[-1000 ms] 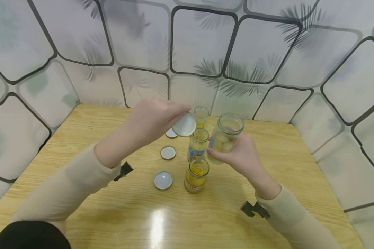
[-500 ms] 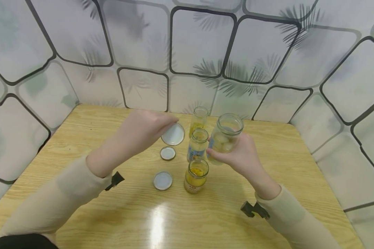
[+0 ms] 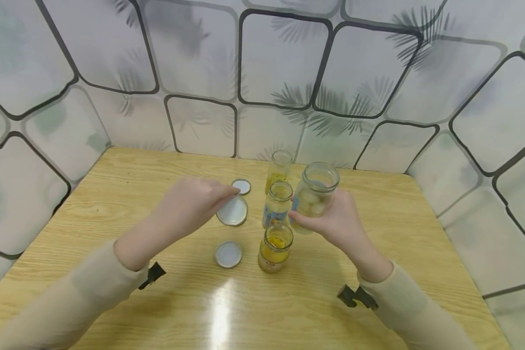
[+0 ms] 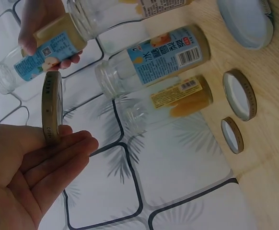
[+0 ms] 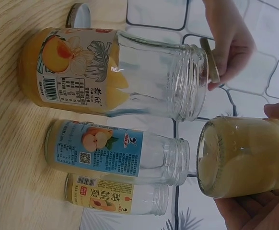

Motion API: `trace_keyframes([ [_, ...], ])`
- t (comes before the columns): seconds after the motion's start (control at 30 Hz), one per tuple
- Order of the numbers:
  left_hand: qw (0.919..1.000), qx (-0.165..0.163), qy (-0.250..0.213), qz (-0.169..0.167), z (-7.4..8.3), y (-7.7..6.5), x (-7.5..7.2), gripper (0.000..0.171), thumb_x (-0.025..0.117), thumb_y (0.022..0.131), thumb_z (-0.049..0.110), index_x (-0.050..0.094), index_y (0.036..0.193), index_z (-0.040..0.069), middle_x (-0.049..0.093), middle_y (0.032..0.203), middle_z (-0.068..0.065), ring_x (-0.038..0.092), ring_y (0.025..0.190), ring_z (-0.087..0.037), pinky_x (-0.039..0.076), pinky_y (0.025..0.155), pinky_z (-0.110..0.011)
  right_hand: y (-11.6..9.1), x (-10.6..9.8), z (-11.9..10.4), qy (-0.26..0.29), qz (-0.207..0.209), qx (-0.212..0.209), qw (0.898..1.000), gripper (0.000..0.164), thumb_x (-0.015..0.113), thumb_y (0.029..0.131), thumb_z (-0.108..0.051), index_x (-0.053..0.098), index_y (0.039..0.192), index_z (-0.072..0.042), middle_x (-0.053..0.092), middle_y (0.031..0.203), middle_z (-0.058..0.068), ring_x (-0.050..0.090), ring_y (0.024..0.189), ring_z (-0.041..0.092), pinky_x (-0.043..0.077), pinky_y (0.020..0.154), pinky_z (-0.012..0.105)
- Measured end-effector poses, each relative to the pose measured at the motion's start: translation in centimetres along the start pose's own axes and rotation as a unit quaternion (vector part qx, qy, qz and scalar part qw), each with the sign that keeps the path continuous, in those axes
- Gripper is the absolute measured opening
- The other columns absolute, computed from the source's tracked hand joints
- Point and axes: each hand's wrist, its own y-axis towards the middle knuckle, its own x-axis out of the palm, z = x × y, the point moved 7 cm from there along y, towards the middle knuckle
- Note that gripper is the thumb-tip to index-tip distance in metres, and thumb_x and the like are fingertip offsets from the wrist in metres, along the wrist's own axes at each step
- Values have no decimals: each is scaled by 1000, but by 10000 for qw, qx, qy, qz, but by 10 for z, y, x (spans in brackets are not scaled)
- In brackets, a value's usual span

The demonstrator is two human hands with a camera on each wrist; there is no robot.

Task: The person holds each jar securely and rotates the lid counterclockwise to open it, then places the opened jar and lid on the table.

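My left hand [image 3: 183, 206] pinches a metal jar lid [image 3: 232, 210] by its edge, its white inside facing up toward the head camera. The lid hangs left of the jars and stands edge-on in the left wrist view. My right hand [image 3: 339, 214] grips a lidless glass jar [image 3: 312, 199] with a blue label and pale fruit pieces in liquid, raised at the right of the row. Three open jars stand on the table: a near one with orange fruit [image 3: 274, 248], a middle blue-labelled jar [image 5: 96, 148] and a far yellow-labelled jar [image 5: 101, 191].
Left of the jars, lids lie inside up on the wooden table [image 3: 315, 311]: a near lid [image 3: 228, 254], a middle lid [image 4: 240, 94] hidden behind the held one in the head view, and a far lid [image 3: 241, 186]. A patterned wall [image 3: 267, 131] closes off the back.
My left hand has drawn the lid away from the held jar, leftward and closer to me, over the row of lids. The right hand and its jar have barely moved.
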Motion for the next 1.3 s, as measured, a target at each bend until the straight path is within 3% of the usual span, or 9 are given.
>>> trace_keyframes([
  [0.37, 9993, -253, -159, -212, -2, -14, 9, 11, 78, 94, 7, 80, 105, 8, 83, 91, -6, 78, 75, -20, 61, 62, -34, -1, -1, 2, -235, 78, 19, 9997, 38, 92, 79, -11, 73, 112, -6, 81, 104, 11, 75, 104, 31, 55, 94, 48],
  [0.87, 9990, -312, -279, -158, -5, -31, 13, 12, 79, 92, 5, 80, 104, 6, 83, 91, -5, 78, 75, -20, 62, 62, -34, -1, 1, 2, -60, 77, -74, 9999, 34, 92, 79, -10, 74, 108, -8, 81, 101, 8, 75, 102, 27, 54, 95, 46],
  [1.1, 9973, -552, -421, -219, -8, -40, 16, 10, 78, 93, 5, 81, 102, 7, 83, 90, -4, 79, 75, -19, 62, 63, -33, -1, 2, 2, -66, 53, -70, 9999, 34, 92, 79, -11, 74, 109, -7, 81, 102, 9, 75, 103, 28, 54, 96, 47],
  [1.3, 9948, -785, -459, -464, -11, -49, 22, 9, 77, 95, 6, 81, 102, 8, 83, 92, -4, 80, 78, -20, 63, 65, -34, -2, 2, 2, -24, 39, -131, 9999, 32, 92, 80, -10, 75, 107, -9, 81, 99, 6, 75, 99, 25, 54, 95, 45],
])
